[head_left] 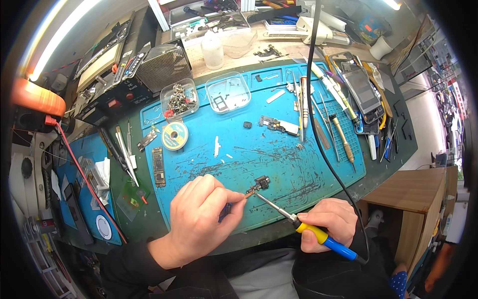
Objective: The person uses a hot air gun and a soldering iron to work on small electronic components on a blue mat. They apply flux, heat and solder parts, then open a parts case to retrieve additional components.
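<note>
My right hand (328, 225) is wrapped round the yellow and blue handle of a soldering iron (312, 232). The iron's metal tip points up and left, meeting the end of a thin copper-coloured strip, which looks like desoldering braid (249, 194). Thumb and forefinger of my left hand (203, 214) pinch that strip. Something dark blue (225, 211) shows partly inside the left palm, mostly hidden by the fingers. Just beyond the tip, a small black electronic part with a connector (261, 183) lies on the blue work mat (199, 164); whether the strip touches it I cannot tell.
A solder spool (175, 136), a tub of screws (180, 99) and a clear tub (228, 93) stand on the mat. Tweezers and screwdrivers (303, 102) lie right. The iron's black cable (331, 174) crosses the mat's right side. A circuit board (158, 167) lies left.
</note>
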`<state>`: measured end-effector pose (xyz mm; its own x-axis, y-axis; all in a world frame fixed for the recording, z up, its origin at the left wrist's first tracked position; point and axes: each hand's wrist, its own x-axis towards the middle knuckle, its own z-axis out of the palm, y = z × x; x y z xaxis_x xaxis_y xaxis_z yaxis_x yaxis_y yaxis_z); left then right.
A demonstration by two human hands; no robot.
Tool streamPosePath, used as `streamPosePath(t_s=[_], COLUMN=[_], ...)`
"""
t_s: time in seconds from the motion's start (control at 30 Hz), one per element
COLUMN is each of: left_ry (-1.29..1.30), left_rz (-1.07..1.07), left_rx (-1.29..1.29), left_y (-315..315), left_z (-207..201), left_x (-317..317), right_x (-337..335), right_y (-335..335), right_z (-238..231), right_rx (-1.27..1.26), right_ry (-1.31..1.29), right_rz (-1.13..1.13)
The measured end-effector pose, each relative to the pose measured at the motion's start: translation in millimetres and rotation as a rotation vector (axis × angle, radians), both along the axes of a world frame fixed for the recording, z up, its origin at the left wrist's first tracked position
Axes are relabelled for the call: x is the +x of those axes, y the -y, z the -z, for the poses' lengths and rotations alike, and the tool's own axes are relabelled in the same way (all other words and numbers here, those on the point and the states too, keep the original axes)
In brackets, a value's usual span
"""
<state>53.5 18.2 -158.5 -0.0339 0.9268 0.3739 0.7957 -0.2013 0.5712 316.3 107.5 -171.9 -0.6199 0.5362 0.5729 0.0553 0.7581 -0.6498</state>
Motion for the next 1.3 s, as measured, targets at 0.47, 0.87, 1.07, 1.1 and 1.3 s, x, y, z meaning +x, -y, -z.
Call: streamPosePath(t_s=[0.47, 0.87, 1.07, 1.1, 1.3], left_ry=[-0.008, 0.205, 0.113, 0.102, 0.048], left_rz=[-0.003, -0.102, -0.028, -0.023, -0.027], left_rx=[0.004, -0.027, -0.075, -0.068, -0.037], left_y=[-0.9, -0.6, 1.2, 0.8, 0.2], left_z=[-1.9, 0.3, -2.1, -1.6, -1.6], left_x=[1.1, 1.7, -1.1, -1.0, 0.2], right_x=[-0.4, 8.7, 6.5, 5.8, 2.5], right_y=[-0.6, 2.7, 2.7, 2.4, 1.1], right_z=[-0.6, -4.0, 0.7, 3.1, 4.5], right_rx=[0.012, -0.136, -0.090, -0.079, -0.041], right_ry=[-0.008, -0.064, -0.063, -0.069, -0.081], right_rz=[-0.010, 0.042, 0.037, 0.029, 0.009])
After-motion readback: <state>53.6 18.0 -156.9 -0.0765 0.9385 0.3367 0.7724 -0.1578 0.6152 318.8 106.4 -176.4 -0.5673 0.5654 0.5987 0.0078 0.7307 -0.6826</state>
